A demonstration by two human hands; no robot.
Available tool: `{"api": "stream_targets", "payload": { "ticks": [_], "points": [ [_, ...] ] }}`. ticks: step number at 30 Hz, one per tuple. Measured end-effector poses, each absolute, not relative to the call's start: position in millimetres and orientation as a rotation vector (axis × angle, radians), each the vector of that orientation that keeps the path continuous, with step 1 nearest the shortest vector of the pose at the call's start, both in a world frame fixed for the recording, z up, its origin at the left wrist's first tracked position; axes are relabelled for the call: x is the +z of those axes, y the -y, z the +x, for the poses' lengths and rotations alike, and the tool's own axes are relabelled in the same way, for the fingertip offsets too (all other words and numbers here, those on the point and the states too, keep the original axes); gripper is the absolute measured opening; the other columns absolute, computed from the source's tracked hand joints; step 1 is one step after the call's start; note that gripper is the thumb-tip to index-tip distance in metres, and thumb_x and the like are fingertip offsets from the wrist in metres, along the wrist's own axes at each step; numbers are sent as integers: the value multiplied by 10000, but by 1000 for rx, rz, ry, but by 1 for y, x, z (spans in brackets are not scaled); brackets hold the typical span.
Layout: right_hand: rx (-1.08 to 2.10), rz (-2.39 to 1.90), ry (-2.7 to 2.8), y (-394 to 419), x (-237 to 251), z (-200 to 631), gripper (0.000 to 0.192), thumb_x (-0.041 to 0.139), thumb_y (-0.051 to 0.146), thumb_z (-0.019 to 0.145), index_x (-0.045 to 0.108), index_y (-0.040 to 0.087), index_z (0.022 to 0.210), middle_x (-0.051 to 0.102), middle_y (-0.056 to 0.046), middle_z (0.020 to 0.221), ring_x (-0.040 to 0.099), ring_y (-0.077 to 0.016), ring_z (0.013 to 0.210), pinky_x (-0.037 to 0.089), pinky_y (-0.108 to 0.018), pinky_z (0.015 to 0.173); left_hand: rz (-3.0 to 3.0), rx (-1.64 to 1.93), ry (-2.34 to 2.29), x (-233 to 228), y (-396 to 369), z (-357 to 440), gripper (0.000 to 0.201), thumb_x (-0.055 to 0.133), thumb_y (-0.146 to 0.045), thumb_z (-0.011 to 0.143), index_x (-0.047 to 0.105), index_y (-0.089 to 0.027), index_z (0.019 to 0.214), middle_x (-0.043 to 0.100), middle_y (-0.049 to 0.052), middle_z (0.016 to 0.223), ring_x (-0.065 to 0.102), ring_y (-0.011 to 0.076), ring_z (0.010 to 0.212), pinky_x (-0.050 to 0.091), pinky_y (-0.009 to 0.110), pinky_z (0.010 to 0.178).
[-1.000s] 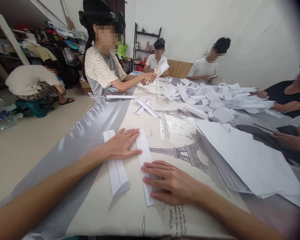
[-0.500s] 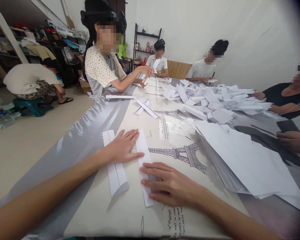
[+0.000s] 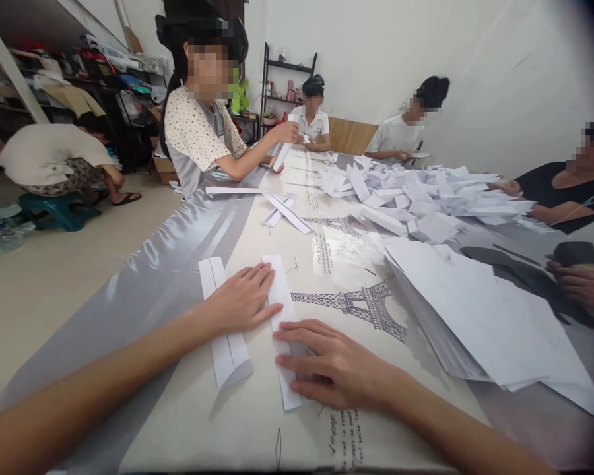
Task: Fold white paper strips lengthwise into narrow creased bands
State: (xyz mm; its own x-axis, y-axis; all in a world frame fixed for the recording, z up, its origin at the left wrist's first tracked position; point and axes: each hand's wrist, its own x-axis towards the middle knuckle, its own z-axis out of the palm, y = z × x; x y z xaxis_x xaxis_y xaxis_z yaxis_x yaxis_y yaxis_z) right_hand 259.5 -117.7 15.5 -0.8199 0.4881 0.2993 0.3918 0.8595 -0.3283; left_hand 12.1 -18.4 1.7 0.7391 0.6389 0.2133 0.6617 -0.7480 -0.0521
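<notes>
A narrow folded strip of white paper (image 3: 280, 290) lies on the printed tablecloth in front of me. My left hand (image 3: 245, 297) rests over its upper part, fingers stretched out, thumb on the strip. On its lower half, my right hand (image 3: 327, 363) lays spread fingertips against the paper, the palm off to the right. A second folded strip (image 3: 224, 353) with a lengthwise crease sits just left, partly hidden beneath my left hand and wrist. Both hands are open and neither grasps anything.
A stack of white sheets (image 3: 480, 316) lies to the right. Behind it spreads a heap of folded papers (image 3: 406, 191). Crossed strips (image 3: 287, 214) lie farther up the table. Several people sit around the table; one at the left (image 3: 202, 125) holds a paper strip. Another person crouches on a green stool (image 3: 57, 208).
My hands stay on the strip, with only a slight shift of the view. The person at the left has raised a hand and now holds a paper strip upright.
</notes>
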Motion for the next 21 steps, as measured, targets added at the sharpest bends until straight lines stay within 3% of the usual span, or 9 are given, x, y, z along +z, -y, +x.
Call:
{"api": "stream_targets", "payload": {
  "ticks": [8,15,21],
  "points": [
    [448,-681,2556,112,15,254,192,588,292,1023,739,216,1116,643,-94,1319,560,-201,1262,466,-380,1095,-2824,-268,1077,11,21,12,782,271,-715,1004,450,-92,1442,511,213,1482,501,366,1333,377,491,1079],
    [455,-629,2631,104,13,257,260,647,414,989,731,207,1123,624,-108,1332,534,-211,1287,450,-381,1100,-2836,-254,1114,9,20,12,799,266,-742,991,437,-118,1458,481,203,1514,491,360,1342,346,478,1098],
    [498,-585,2642,101,11,263,401,737,504,900,715,245,1205,641,-76,1381,553,-204,1327,305,-453,1221,-2862,-279,1103,9,19,12,800,275,-737,993,443,-112,1463,490,201,1512,472,368,1368,334,488,1104]
  ]
}}
